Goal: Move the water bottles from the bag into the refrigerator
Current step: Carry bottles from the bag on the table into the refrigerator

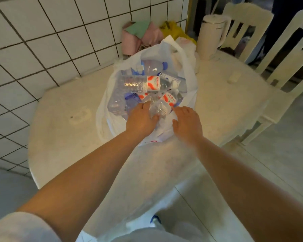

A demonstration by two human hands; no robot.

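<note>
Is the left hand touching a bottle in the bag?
Touching. The head view shows the left hand in the open bag, its thumb and fingers wrapped around a clear bottle, with no gap visible between them.

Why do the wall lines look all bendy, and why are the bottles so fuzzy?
In the head view, the wide lens curves the white tiled wall toward the edges; the clear plastic water bottles in the white plastic bag look soft and slightly blurred; warm, dim light tints the white round table yellowish; the left hand and right hand are soft-edged too.
</note>
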